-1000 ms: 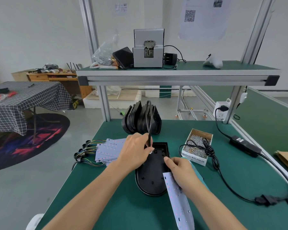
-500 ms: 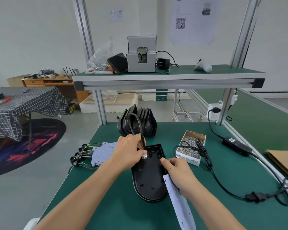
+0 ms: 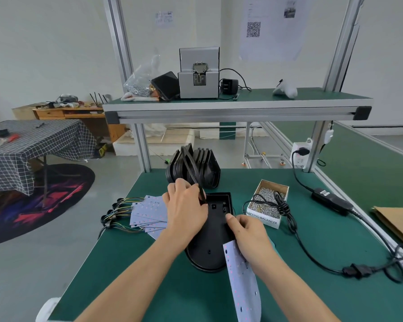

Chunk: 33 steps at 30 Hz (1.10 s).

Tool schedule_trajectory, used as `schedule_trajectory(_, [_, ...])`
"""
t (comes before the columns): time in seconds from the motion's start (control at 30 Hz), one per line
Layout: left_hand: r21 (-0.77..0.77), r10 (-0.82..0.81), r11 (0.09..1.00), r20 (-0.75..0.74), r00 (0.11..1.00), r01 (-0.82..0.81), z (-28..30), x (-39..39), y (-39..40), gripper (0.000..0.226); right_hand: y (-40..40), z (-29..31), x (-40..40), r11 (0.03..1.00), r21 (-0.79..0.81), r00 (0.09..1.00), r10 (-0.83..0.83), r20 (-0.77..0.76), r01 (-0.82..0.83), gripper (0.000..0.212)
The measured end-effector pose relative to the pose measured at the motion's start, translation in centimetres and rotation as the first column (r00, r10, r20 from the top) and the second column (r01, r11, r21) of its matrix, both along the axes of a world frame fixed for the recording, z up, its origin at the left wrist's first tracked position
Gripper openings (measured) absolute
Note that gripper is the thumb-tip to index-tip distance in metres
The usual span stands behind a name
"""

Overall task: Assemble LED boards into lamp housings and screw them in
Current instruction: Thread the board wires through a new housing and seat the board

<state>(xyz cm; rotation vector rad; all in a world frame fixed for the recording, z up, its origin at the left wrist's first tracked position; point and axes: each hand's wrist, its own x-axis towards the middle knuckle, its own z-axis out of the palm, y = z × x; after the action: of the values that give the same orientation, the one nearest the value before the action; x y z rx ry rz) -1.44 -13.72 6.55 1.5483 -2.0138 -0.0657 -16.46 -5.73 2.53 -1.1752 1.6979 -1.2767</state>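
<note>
The left hand (image 3: 184,210) pinches a black cable (image 3: 192,169) over the far end of the open black lamp housing (image 3: 209,242), which lies flat on the green workbench (image 3: 312,263), while the right hand (image 3: 249,235) grips an LED board (image 3: 242,282) by its far end, just over the housing's right rim. A fan of more LED boards (image 3: 147,211) with coloured wires lies left of the housing, a stack of empty housings (image 3: 205,168) stands behind it, and a box of screws (image 3: 269,201) sits to its right.
</note>
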Motion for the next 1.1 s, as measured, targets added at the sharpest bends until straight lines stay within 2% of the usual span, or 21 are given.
schedule_trajectory(0.07, [0.088,-0.059,0.993,-0.235,0.97,0.082,0.5,0.0,0.3,0.02,0.3,0.1,-0.2,1.0,0.005,1.0,-0.028,-0.001,0.028,0.044])
schedule_trajectory(0.17, [0.117,-0.083,0.976,-0.58,0.81,0.183,1.2,0.5,0.5,0.05,0.9,0.5,-0.6,1.0,-0.006,1.0,-0.018,-0.008,0.018,0.045])
schedule_trajectory(0.2, [0.139,-0.038,0.975,-0.656,0.754,0.171,1.4,0.7,0.5,0.055,1.0,0.6,-0.7,1.0,-0.008,1.0,-0.011,-0.003,0.011,0.048])
schedule_trajectory(0.27, [0.144,0.022,0.982,-0.74,0.672,0.126,1.2,1.1,0.3,0.044,1.3,0.7,-0.7,1.0,-0.016,1.0,-0.004,0.007,0.005,0.051])
schedule_trajectory(0.33, [0.108,-0.014,0.985,-0.722,0.692,0.132,0.9,1.2,0.3,0.022,1.5,0.8,-0.6,1.0,-0.011,1.0,-0.001,0.008,0.002,0.051])
schedule_trajectory(0.37, [0.106,-0.059,0.979,-0.674,0.736,0.175,0.8,1.3,0.2,0.02,1.5,0.8,-0.5,1.0,-0.009,1.0,0.008,0.014,-0.008,0.052])
schedule_trajectory(0.43, [0.16,-0.164,0.95,-0.476,0.864,0.268,0.1,1.2,0.2,0.042,1.4,0.7,-0.1,1.0,-0.01,0.999,0.028,0.024,-0.027,0.052])
schedule_trajectory(0.5, [0.248,-0.184,0.931,-0.317,0.93,0.269,-0.4,1.3,0.6,0.071,1.4,0.7,0.4,1.0,-0.011,0.999,0.024,0.026,-0.024,0.049])
schedule_trajectory(0.53, [0.269,-0.164,0.928,-0.326,0.931,0.257,-0.5,1.5,0.8,0.087,1.4,0.6,0.5,1.0,-0.012,0.999,0.017,0.037,-0.017,0.046])
schedule_trajectory(0.57, [0.29,-0.129,0.92,-0.407,0.904,0.262,-0.6,1.8,0.9,0.099,1.4,0.4,0.5,1.0,-0.009,0.998,0.01,0.064,-0.009,0.043])
schedule_trajectory(0.6, [0.32,-0.083,0.898,-0.55,0.831,0.302,-0.6,2.1,1.0,0.104,1.4,0.3,0.4,1.0,-0.001,0.994,0.0,0.105,0.0,0.043])
schedule_trajectory(0.63, [0.331,-0.024,0.866,-0.723,0.69,0.376,-0.4,2.4,1.3,0.1,1.4,0.2,0.1,1.0,0.011,0.989,-0.009,0.149,0.008,0.044])
schedule_trajectory(0.67, [0.312,0.042,0.829,-0.863,0.504,0.465,-0.5,2.5,1.5,0.089,1.4,0.2,-0.1,1.0,0.023,0.982,-0.011,0.186,0.007,0.044])
schedule_trajectory(0.7, [0.286,0.117,0.795,-0.937,0.328,0.535,-0.6,2.7,1.6,0.075,1.4,0.2,-0.3,1.0,0.028,0.976,0.0,0.216,-0.006,0.045])
schedule_trajectory(0.73, [0.271,0.192,0.77,-0.962,0.195,0.578,-1.0,2.9,1.6,0.062,1.3,0.1,-0.4,0.999,0.026,0.968,0.021,0.248,-0.029,0.046])
schedule_trajectory(0.77, [0.276,0.26,0.746,-0.959,0.116,0.606,-1.4,3.0,1.6,0.055,1.3,0.1,-0.4,0.998,0.02,0.958,0.045,0.285,-0.053,0.049])
schedule_trajectory(0.8, [0.304,0.321,0.723,-0.943,0.088,0.62,-2.0,3.0,1.6,0.055,1.3,0.1,-0.3,0.997,0.015,0.945,0.062,0.322,-0.071,0.051])
schedule_trajectory(0.9, [0.388,0.435,0.627,-0.894,0.109,0.675,-3.4,2.6,1.9,0.051,1.3,0.3,0.1,0.995,0.008,0.915,0.088,0.395,-0.099,0.046])
schedule_trajectory(0.97, [0.402,0.406,0.573,-0.896,0.178,0.714,-4.2,2.4,2.2,0.045,1.3,0.4,0.3,0.994,0.009,0.912,0.094,0.4,-0.107,0.046])
schedule_trajectory(1.03, [0.383,0.32,0.578,-0.919,0.231,0.721,-5.0,2.2,2.4,0.046,1.3,0.7,0.4,0.995,0.005,0.918,0.093,0.387,-0.102,0.047])
schedule_trajectory(1.1, [0.347,0.17,0.64,-0.934,0.314,0.685,-5.4,2.1,2.7,0.047,1.2,1.1,0.4,0.997,-0.003,0.908,0.069,0.413,-0.074,0.048])
